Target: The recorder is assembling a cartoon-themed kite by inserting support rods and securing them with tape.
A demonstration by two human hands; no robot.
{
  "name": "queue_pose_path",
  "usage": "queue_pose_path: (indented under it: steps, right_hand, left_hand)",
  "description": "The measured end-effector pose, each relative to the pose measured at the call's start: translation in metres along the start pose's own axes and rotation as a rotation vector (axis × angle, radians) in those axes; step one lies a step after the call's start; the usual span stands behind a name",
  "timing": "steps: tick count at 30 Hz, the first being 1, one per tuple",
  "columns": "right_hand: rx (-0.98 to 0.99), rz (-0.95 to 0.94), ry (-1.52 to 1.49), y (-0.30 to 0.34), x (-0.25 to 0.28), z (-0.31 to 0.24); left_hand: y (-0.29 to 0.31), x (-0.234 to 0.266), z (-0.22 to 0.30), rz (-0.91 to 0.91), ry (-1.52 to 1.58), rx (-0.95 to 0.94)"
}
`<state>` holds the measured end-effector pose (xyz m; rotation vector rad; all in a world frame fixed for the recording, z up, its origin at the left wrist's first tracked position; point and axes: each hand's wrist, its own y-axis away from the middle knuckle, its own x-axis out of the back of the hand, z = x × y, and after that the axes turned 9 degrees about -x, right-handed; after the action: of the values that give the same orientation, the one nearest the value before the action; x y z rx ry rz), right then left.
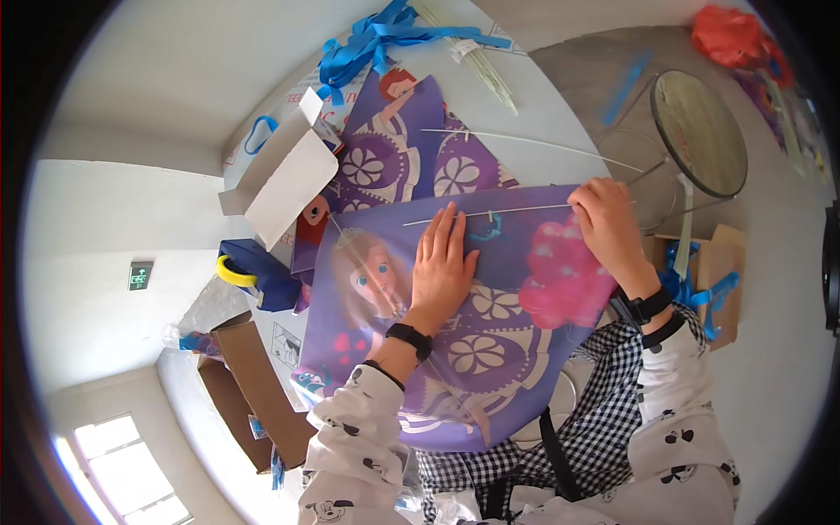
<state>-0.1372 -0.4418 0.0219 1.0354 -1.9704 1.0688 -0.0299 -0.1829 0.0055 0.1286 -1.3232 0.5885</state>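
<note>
A purple kite sheet printed with a princess figure lies over the near part of the table and hangs toward my lap. My left hand rests flat on it, fingers stretched out and pointing away from me. Along the sheet's far edge runs a thin white rod. The curled fingers of my right hand grip that rod near its right end, at the sheet's corner; the fingertips are partly hidden. Another thin rod crosses the sheet lengthwise, passing under my left forearm. A small teal tie sits just below the gripped rod.
More purple printed sheets lie beyond, beside a loose white rod. Blue ribbons and a rod bundle are at the far end. Left stand an open white box and a brown carton; right, a round stool.
</note>
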Motion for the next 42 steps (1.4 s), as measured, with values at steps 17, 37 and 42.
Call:
queue_pose_path:
  steps: [17,37,42]
  right_hand:
    - [-0.014,-0.392,-0.302,-0.055,0.066,-0.077]
    - [0.172,-0.166,-0.098,-0.035,-0.053,-0.067]
    - [0.176,-0.179,-0.076,-0.036,-0.047,-0.064]
  left_hand:
    - [0.006,0.004,-0.007,0.022,0.018,0.030]
    - [0.001,0.003,-0.007,0.033,0.053,0.032]
    - [0.001,0.005,-0.007,0.027,0.070,0.037]
